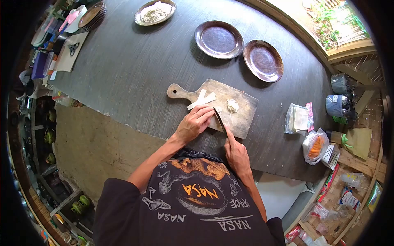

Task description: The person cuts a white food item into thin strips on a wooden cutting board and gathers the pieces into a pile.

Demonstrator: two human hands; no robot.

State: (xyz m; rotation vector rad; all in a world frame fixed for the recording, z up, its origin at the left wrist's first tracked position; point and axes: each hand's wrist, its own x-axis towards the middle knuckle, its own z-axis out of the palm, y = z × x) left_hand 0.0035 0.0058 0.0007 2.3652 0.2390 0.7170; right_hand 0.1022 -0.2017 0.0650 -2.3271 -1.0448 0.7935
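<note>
A wooden cutting board (241, 98) with a holed handle lies on the dark table in front of me. White flat strips (202, 99) rest crosswise near its handle side. My left hand (195, 123) is closed with its fingertips pressed at the lower end of the strips, by the blade. In my right hand (238, 156) is a knife (220, 119), the index finger stretched along its back and the blade angled up to the left fingertips. A small heap of chopped white pieces (232, 105) sits on the board to the right of the blade, with a few bits beside the knife.
Two brown plates (219, 39) (263, 61) stand beyond the board. Farther left is a plate of white shreds (156, 13). At the right lie a plastic packet (296, 119) and a bag of carrots (315, 146). Scissors (73, 48) lie at the far left.
</note>
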